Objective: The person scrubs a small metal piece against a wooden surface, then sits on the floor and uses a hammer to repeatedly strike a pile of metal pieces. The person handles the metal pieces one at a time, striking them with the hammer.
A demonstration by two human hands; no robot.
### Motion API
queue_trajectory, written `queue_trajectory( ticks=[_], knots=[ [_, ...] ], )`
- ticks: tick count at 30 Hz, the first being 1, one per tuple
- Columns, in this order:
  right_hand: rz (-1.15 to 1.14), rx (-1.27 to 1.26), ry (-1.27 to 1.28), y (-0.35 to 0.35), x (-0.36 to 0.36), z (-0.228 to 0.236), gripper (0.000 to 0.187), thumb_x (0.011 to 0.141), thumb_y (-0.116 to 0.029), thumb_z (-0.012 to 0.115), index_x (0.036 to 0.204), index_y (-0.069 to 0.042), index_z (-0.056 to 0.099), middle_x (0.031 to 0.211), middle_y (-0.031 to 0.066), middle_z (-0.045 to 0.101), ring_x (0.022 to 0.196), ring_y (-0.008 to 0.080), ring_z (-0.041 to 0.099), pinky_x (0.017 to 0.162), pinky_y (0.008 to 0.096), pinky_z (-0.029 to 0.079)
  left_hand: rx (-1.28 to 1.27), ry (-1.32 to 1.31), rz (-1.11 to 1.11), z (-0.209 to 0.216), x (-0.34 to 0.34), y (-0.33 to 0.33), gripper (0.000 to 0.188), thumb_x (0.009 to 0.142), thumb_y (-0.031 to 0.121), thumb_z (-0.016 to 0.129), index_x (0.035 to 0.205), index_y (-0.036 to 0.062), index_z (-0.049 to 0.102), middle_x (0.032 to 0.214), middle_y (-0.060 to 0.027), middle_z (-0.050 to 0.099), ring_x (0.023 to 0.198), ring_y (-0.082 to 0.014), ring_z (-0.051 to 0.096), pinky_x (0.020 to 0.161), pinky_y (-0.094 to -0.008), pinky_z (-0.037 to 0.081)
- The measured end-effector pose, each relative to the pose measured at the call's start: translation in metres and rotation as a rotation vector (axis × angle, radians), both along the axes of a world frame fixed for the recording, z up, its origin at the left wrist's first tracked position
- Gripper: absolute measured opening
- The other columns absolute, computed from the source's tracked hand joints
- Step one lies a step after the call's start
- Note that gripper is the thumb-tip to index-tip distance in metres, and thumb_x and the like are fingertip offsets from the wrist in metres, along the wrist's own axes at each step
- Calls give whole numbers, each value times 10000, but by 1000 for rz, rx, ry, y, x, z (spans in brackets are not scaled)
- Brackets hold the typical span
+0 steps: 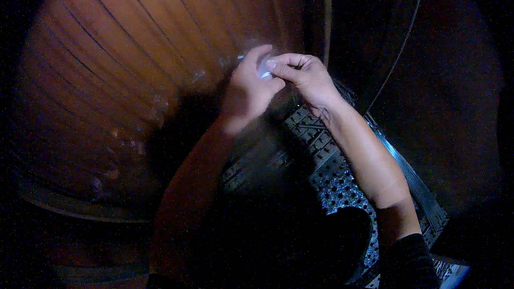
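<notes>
Near the upper middle, my hands meet in front of a large curved orange-brown surface (155,27) crossed by dark lines. My left hand (247,88) is curled, its thumb and forefinger bent round a small shiny thing (265,74) that looks pale and partly see-through. What kind of thing it is does not show. The thumb and forefinger of my right hand (308,77) are pinched together at its upper edge. Anything between those fingertips is too small to make out. My left hand is somewhat blurred, and its other fingers are hidden.
Below my right forearm lie perforated metal plates (334,184) with round holes and slots. A bundle of thin rods or wires (407,168) runs along the right. One thin cable (405,40) hangs at upper right. Small shiny patches (198,77) line the orange-brown surface. Deep shadow covers much else.
</notes>
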State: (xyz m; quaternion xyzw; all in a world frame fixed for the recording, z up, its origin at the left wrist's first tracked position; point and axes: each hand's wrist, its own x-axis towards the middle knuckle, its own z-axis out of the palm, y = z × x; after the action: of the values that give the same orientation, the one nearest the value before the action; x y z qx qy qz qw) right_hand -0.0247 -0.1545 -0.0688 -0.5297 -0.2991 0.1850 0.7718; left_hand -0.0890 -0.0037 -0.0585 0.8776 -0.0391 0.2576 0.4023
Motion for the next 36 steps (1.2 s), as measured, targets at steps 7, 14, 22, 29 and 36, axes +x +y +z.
queue_trajectory(
  ticks=[7,14,22,29,36],
  knots=[
    [-208,198,134,1,26,1,228,942,-164,680,1072,17,728,989,73,735,873,133,670,781,268,536,-110,-75,-6,12,27,-5,633,759,76,819,1332,31,552,1070,-75,673,1044,-163,620,917,-299,505],
    [-143,183,231,17,87,-22,193,899,-131,703,1026,12,721,911,80,725,785,157,672,706,264,544,33,-140,303,24,48,-4,670,789,225,823,1359,4,547,1208,-163,669,1119,-236,625,993,-359,476],
    [-162,146,265,42,78,-17,157,927,-72,657,1042,32,674,858,83,685,692,146,617,631,258,498,-50,-172,416,34,83,16,578,887,295,744,1344,-9,565,1282,-192,640,1198,-273,599,1025,-381,457],
    [-106,63,288,42,68,-7,194,951,-123,625,1055,26,692,855,78,695,709,139,624,628,261,500,-182,-108,368,51,83,7,241,917,228,722,1019,9,719,944,-57,721,863,-139,634,807,-304,490],
    [-22,214,276,44,63,-4,186,947,-102,622,1036,42,700,859,76,693,717,139,619,656,262,501,-325,-103,229,64,60,-5,215,901,229,745,954,21,727,878,-27,713,806,-116,622,762,-282,491]
  ],
)
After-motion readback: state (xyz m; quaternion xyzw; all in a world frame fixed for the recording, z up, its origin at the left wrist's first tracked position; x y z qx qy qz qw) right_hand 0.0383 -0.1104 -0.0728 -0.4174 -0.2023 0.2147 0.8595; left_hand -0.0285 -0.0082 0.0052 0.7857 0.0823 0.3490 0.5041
